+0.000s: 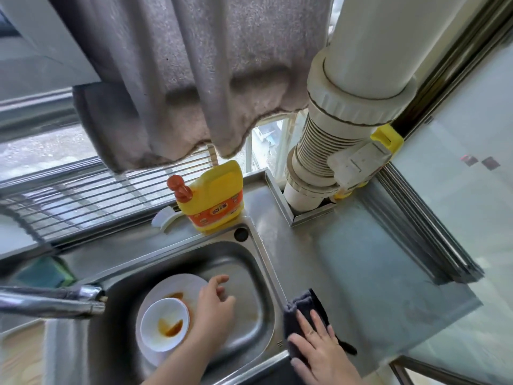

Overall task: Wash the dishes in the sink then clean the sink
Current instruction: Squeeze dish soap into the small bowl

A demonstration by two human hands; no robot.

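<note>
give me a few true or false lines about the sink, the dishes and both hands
1. The bowl sits on the plate inside the sink. True.
2. The bowl is clean. False: orange-brown sauce lies in it.
3. The right hand rests on a dark cloth on the counter. True.
4. The left hand holds the detergent bottle. False: the bottle stands untouched behind the sink; the hand reaches over the plate.
5. Water runs from the faucet. False: none shows.
</note>
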